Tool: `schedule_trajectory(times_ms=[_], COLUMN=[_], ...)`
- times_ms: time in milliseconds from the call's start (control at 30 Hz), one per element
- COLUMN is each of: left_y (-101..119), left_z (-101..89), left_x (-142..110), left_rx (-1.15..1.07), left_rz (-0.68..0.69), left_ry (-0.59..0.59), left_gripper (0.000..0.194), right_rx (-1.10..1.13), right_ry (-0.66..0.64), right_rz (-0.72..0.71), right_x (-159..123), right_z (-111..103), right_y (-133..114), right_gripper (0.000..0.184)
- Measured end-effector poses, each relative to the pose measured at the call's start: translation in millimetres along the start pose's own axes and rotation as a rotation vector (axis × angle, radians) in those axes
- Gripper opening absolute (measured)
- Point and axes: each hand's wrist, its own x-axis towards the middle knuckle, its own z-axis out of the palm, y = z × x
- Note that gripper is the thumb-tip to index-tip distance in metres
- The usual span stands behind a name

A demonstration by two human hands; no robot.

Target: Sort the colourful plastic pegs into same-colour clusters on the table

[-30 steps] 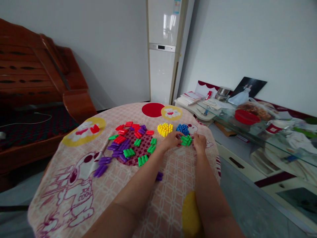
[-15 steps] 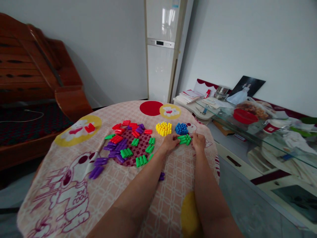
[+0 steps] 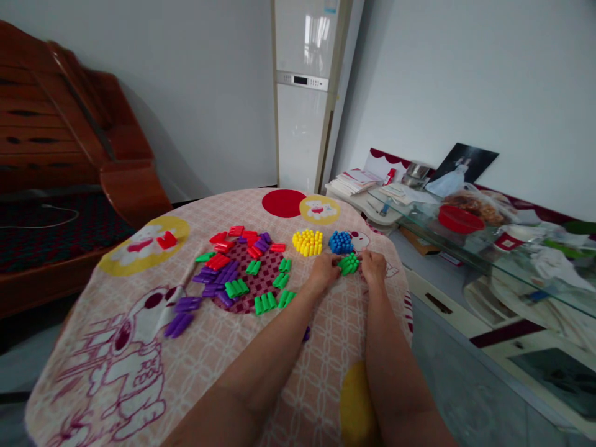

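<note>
A tight bunch of small green plastic tubes (image 3: 348, 264) stands on the tablecloth between my hands. My left hand (image 3: 326, 271) is curled against the bunch's left side, fingertips on it. From the right, my right hand (image 3: 374, 268) closes in with bent fingers at the bunch's edge; its fingertips are partly hidden. Just behind are a standing bunch of blue tubes (image 3: 341, 242) and, to its left, one of yellow tubes (image 3: 308, 243). Further left lie loose green tubes (image 3: 265, 303), red tubes (image 3: 217, 261) and purple tubes (image 3: 179, 325), many side by side in short rows.
The round table wears a patterned tablecloth (image 3: 321, 385). A purple piece (image 3: 306, 334) shows beside my left forearm. On the right, a glass-topped cabinet (image 3: 470, 257) holds papers, a red bowl (image 3: 460, 219) and bags. A wooden bench (image 3: 135, 186) stands left, a tall white appliance (image 3: 302, 130) behind.
The green bunch has gone from leaning sideways to more upright and compact between my hands. My left hand has shifted slightly right. The loose tubes stay in place.
</note>
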Motion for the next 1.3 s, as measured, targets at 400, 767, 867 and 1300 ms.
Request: schedule_trajectory(times_ms=[400,767,867,1300], left_y=[9.6,2.5,-15.3,-49.4], left_z=[0.4,-124.3,-159.3,-169.7], left_x=[-4.2,-18.7,-29.9,-52.4], left_rx=[0.001,0.285,0.349,0.395], left_rz=[0.018,-0.065,-0.165,-0.276], left_ry=[-0.057,0.192,0.325,0.047], left_gripper=[0.049,0.037,0.036,0.015], right_rx=[0.034,0.092,0.097,0.072], right_ry=[-0.085,-0.102,-0.1,-0.086], right_rz=[-0.058,-0.042,-0.048,-0.025], right_x=[-0.1,-0.6,-0.2,0.2], right_z=[0.2,-0.9,1.2,3.2], right_y=[-0.2,1.6,3.6,3.6], right_gripper=[0.052,0.053,0.054,0.051])
